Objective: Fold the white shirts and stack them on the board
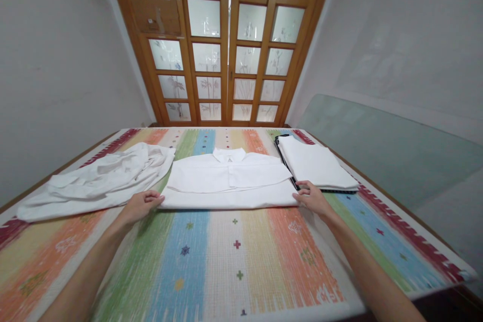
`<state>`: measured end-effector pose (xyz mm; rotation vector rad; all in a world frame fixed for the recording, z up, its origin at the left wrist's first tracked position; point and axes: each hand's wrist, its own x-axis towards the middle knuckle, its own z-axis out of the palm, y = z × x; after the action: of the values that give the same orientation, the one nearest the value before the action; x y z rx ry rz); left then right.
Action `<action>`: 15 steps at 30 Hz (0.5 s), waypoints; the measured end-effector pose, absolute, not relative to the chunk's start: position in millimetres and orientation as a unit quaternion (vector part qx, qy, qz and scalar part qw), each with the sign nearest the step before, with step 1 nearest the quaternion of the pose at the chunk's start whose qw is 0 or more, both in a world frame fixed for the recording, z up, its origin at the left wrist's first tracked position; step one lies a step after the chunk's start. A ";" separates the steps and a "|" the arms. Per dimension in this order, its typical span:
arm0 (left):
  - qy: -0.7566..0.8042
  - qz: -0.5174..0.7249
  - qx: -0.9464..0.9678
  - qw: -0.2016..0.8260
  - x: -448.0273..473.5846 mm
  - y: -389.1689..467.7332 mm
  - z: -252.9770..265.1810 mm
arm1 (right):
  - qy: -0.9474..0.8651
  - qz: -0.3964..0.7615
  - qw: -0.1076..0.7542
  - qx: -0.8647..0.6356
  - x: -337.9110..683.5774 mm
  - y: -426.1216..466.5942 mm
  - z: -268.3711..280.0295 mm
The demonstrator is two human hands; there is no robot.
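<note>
We see at the centre a white, collared cloth shirt (230,178), folded into a wide, flat shape, its collar pointing away from us and its long straight folded edge towards us. It lies on a multicoloured striped cloth (226,256) printed with small crosses, stars and leaves. Of the two bare hands, the left hand (145,202) touches the near left corner of the shirt, its fingers partly curled, and the right hand (310,197) touches the near right corner, its fingers loosely bent; we cannot tell whether either has fabric pinched between thumb and fingers. To the left of the shirt we note a loosely crumpled white cloth garment (109,173). To the right we find a neat, flat pile of folded white fabric (315,163), with dark fabric (341,191) showing along its lower edge, just beside the shirt. Beyond the striped cloth stand brown wooden doors (228,60) with glass panes, several bearing plant patterns. On the right we see a pale green panel (377,146) with a curved upper edge, set against a whitish wall (407,50)
</note>
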<state>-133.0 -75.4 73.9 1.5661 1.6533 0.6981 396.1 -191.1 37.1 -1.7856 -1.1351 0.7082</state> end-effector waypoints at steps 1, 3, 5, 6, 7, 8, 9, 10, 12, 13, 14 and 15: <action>0.643 0.280 0.605 0.376 -135.0 -78.6 73.6 | -0.453 0.288 0.454 -0.711 396.3 -193.1 39.2; 0.640 0.287 0.605 0.376 -139.2 -85.3 72.1 | -0.449 0.293 0.470 -0.701 396.3 -198.1 41.6; 0.639 0.271 0.625 0.357 -143.2 -91.2 69.7 | -0.445 0.301 0.468 -0.702 395.7 -203.7 40.6; 0.637 0.256 0.641 0.343 -145.0 -93.6 68.2 | -0.446 0.305 0.461 -0.704 395.3 -206.4 38.8; 0.634 0.240 0.659 0.327 -146.8 -95.4 66.7 | -0.450 0.306 0.452 -0.707 395.2 -208.9 36.3; 0.628 0.224 0.678 0.311 -148.4 -96.8 65.2 | -0.458 0.304 0.441 -0.709 395.3 -211.1 33.4; 0.623 0.209 0.694 0.294 -149.9 -97.6 63.7 | -0.471 0.299 0.431 -0.709 395.7 -212.9 30.4; 0.619 0.196 0.708 0.277 -151.2 -98.0 62.3 | -0.485 0.291 0.423 -0.708 396.4 -214.4 27.6; 0.620 0.173 0.726 0.242 -153.0 -98.0 60.1 | -0.517 0.271 0.405 -0.704 398.2 -216.1 23.2; 0.622 0.162 0.731 0.229 -153.3 -97.9 59.5 | -0.533 0.254 0.392 -0.705 398.8 -216.4 22.0; 0.625 0.150 0.735 0.217 -152.9 -97.9 59.3 | -0.551 0.227 0.374 -0.711 398.8 -216.6 21.7; 0.629 0.139 0.737 0.202 -151.9 -98.2 59.7 | -0.568 0.187 0.352 -0.720 397.8 -216.8 22.2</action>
<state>-151.9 -98.2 59.7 2.0589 1.7575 0.3893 397.8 -216.8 22.2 -1.8641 -1.4693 0.4829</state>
